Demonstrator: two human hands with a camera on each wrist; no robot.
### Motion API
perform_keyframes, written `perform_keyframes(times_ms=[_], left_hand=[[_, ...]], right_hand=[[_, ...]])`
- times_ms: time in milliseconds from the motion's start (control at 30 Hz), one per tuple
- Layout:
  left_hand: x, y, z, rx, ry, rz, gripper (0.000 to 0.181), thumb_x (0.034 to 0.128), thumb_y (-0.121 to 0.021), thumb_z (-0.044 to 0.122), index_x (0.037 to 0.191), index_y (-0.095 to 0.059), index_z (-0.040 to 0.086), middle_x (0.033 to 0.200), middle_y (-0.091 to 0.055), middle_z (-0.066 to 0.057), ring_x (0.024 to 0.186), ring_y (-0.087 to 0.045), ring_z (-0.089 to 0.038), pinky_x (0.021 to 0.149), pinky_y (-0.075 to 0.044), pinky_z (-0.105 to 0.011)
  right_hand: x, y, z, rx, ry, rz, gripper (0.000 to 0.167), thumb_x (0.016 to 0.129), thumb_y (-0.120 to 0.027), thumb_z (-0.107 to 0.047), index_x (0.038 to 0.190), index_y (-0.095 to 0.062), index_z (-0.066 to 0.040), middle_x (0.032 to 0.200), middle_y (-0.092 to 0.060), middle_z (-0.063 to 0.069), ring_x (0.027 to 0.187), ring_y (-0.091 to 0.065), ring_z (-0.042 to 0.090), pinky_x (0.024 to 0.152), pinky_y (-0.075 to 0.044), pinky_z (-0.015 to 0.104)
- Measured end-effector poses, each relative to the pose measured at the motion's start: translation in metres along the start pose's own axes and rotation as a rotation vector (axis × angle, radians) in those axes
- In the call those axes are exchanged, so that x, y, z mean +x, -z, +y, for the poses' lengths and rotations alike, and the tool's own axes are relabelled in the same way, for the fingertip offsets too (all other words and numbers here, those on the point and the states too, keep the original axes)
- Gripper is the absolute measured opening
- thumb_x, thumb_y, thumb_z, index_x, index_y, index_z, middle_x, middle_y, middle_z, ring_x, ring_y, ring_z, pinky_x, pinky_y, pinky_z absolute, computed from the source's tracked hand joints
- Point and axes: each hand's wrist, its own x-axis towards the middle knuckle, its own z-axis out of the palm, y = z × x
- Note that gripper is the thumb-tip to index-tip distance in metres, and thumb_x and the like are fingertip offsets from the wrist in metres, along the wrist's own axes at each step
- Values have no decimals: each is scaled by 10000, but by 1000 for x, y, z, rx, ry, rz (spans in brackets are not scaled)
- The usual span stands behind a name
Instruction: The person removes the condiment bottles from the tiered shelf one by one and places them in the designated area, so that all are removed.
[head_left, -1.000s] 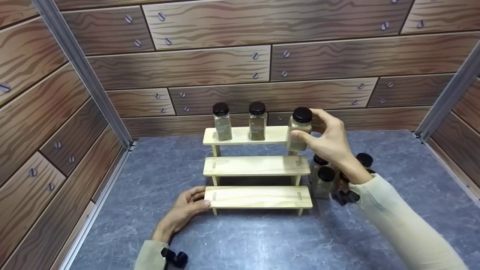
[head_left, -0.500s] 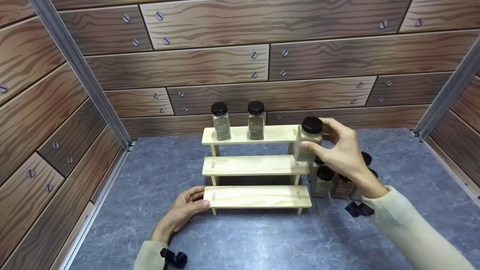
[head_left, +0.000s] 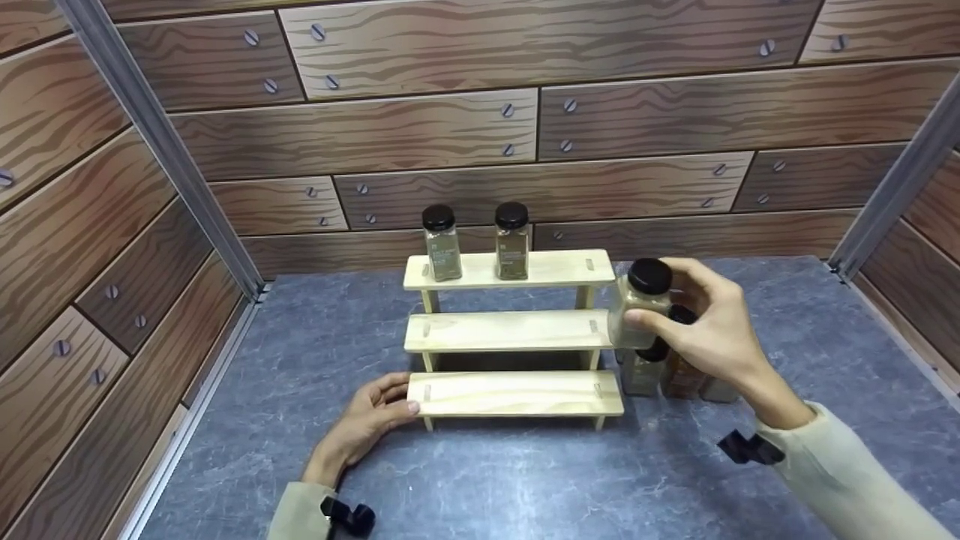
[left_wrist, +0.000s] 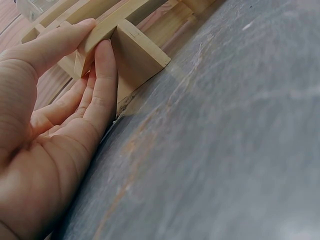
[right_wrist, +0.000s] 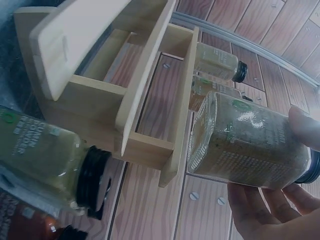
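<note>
Standing on the table [head_left: 487, 484]: stepped rack [head_left: 510, 331], lower left end between left thumb and fingers — left hand [head_left: 366, 421] pinching it. Jar [head_left: 637, 298] raised by the rack's right end, between right thumb and fingers — right hand [head_left: 716, 322] gripping its sides.

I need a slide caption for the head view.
Left hand holds a three-tier wooden rack with two jars on top; right hand grips another jar beside the rack.

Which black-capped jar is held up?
The jar pinched by the right hand, beside the rack; the others stand on its top shelf or the table.
</note>
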Motion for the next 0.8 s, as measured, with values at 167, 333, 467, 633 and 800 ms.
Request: perform_keyframes(times_ms=[167, 333, 467, 633, 800], left_hand=[[0, 0, -1, -1, 1, -5, 703, 944, -725, -34, 1522, -355, -182, 1358, -638, -158, 1155, -702, -217, 1027, -617, -315], [-1, -1, 0, 1, 3, 1, 702, 940, -733, -26, 1518, -365, -178, 1358, -632, -166, 1152, -699, -211, 1026, -615, -303], [-1, -1, 0, 11, 4, 4, 712, 939, -735, -22, 1524, -360, -176, 1368, -627, -172, 1153, -699, -212, 1020, -617, -301], [-2, 0, 2, 13, 1, -4, 712, 945, -735, -11, 1527, -360, -173, 1378, -618, -192, 1157, -698, -215, 1020, -615, -299], [-2, 0, 2, 6, 4, -2, 715, 946, -733, -17, 1531, -353, -175, 1380, -618, -188, 1156, -699, -213, 1029, -613, -304]], right_hand=[[-10, 5, 2, 4, -4, -21, 620, 682, -928, 151, 1249, -713, 22, 1065, -777, 45, 900, -750, 146, 831, -644, 217], [-18, 12, 3, -13, -29, -39, 624, 676, -926, 157, 1245, -706, 23, 1049, -776, 41, 880, -748, 148, 779, -647, 223], [-24, 16, 5, -43, -27, -40, 621, 658, -934, 161, 1221, -711, 25, 1033, -772, 37, 865, -748, 138, 779, -644, 213], [-31, 21, 9, -88, -27, -56, 627, 638, -952, 145, 1204, -713, 23, 1036, -770, 11, 874, -745, 117, 806, -631, 183], [-38, 25, 13, -123, -28, -93, 637, 631, -966, 119, 1205, -708, 20, 1042, -765, -34, 886, -747, 90, 824, -624, 162]])
